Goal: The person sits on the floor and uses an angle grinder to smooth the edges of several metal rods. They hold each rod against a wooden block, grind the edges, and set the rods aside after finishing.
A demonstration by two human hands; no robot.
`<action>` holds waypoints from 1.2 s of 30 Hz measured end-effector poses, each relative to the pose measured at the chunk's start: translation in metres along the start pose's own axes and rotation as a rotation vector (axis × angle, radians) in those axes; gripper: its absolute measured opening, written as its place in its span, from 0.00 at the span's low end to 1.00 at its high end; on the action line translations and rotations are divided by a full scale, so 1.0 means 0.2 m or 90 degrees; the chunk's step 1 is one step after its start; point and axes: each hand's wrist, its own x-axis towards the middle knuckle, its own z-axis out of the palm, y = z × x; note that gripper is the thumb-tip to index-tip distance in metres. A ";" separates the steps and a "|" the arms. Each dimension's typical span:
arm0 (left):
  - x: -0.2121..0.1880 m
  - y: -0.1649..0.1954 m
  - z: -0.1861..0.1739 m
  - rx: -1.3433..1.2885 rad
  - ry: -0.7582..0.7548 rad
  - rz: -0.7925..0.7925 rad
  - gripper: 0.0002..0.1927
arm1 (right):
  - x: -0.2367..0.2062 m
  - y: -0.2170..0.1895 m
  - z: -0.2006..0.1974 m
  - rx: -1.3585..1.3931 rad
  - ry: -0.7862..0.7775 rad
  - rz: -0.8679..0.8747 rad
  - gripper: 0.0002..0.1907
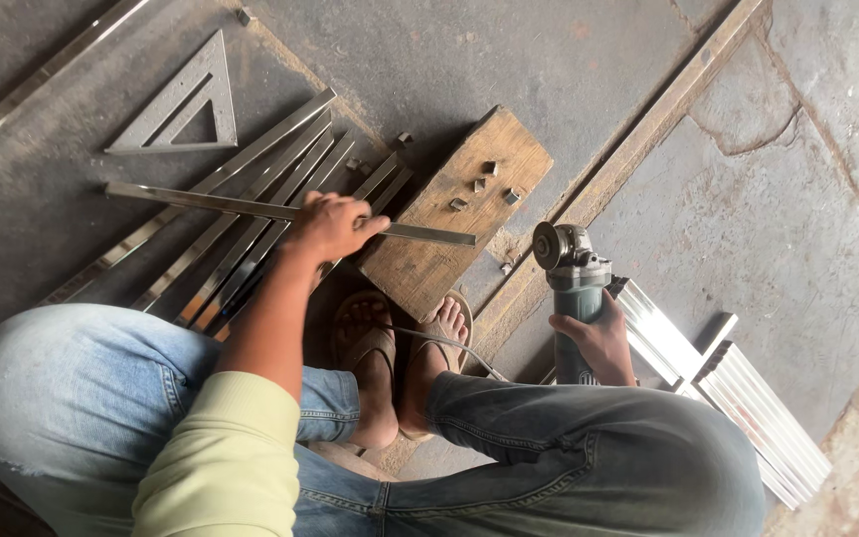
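Here one left hand point(328, 227) grips one steel bar point(201, 202) (four offcuts point(480, 184) nearby), right hand point(601, 341) clasps one grinder point(571, 288).

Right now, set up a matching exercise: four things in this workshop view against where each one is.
Things:
1. metal strip
2. angle grinder
3. metal triangle
4. small cut pieces

Places:
A. lying flat on the floor, upper left
B. on top of the wooden block
C. gripped in the right hand
D. pressed across the block under the left hand

Pairs: 1-D, 2-C, 3-A, 4-B
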 end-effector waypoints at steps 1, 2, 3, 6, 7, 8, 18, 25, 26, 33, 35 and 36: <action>-0.01 -0.01 -0.04 -0.001 -0.098 -0.076 0.31 | 0.00 0.01 0.00 0.003 -0.004 -0.003 0.33; -0.02 -0.01 -0.07 -0.002 -0.195 -0.152 0.32 | 0.00 0.01 0.00 -0.005 -0.001 0.004 0.33; -0.03 -0.01 -0.09 -0.005 -0.147 -0.134 0.31 | 0.00 0.02 -0.01 -0.012 0.003 0.010 0.33; -0.06 0.06 -0.11 -0.010 -0.028 -0.106 0.29 | 0.00 0.02 0.00 -0.025 0.023 -0.017 0.33; -0.07 0.10 -0.10 -0.014 -0.013 -0.116 0.28 | 0.00 0.03 0.00 -0.029 0.032 -0.028 0.33; -0.08 0.14 -0.08 -0.020 -0.001 -0.127 0.27 | -0.01 0.03 0.00 -0.029 0.037 -0.018 0.33; -0.08 0.34 0.10 -0.004 0.033 -0.089 0.25 | 0.01 0.09 0.00 -0.049 0.056 -0.007 0.34; -0.09 0.42 0.31 0.158 0.095 0.033 0.27 | 0.00 0.06 0.00 -0.054 0.064 -0.020 0.33; -0.09 0.42 0.32 0.197 0.167 0.074 0.28 | 0.00 0.05 0.01 -0.043 0.054 -0.005 0.34; -0.09 0.38 0.32 0.050 0.178 0.096 0.24 | 0.00 0.02 0.07 -0.025 0.022 0.022 0.35; -0.11 0.40 0.32 0.057 0.238 0.132 0.22 | 0.01 0.01 0.09 -0.021 0.024 0.024 0.35; -0.13 0.41 0.32 0.066 0.221 0.119 0.20 | 0.01 0.01 0.10 -0.025 0.028 0.016 0.34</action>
